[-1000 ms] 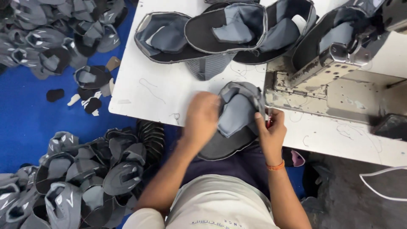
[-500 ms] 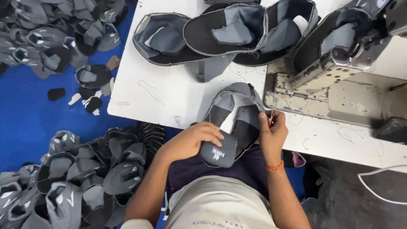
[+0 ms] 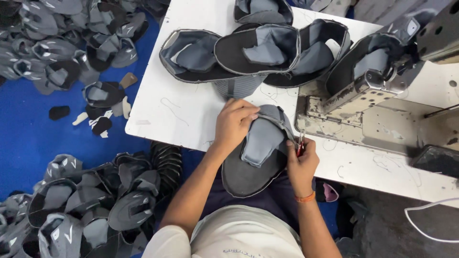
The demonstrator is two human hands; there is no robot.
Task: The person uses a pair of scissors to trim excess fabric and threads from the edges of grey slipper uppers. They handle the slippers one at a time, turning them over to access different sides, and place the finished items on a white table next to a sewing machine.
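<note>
the grey and black shoe upper (image 3: 256, 153) lies at the near edge of the white desk (image 3: 191, 110), half over the person's lap, lining side up. this looks like the thread-trimming step: the right hand (image 3: 302, 160), at 3 o'clock of the piece, is closed around a small red-handled snipper (image 3: 300, 147) held at the seam edge, while the left hand (image 3: 234, 122), at 11 o'clock, presses down with fingers curled over the top rim. the next cut calls for a taut, steady edge. both forearms angle in from 6 o'clock. finished uppers (image 3: 253, 52) sit at 12 o'clock, the sewing machine (image 3: 373, 91) at 2 o'clock, and more uppers in piles on the blue floor (image 3: 28, 138) at 9 o'clock.
</note>
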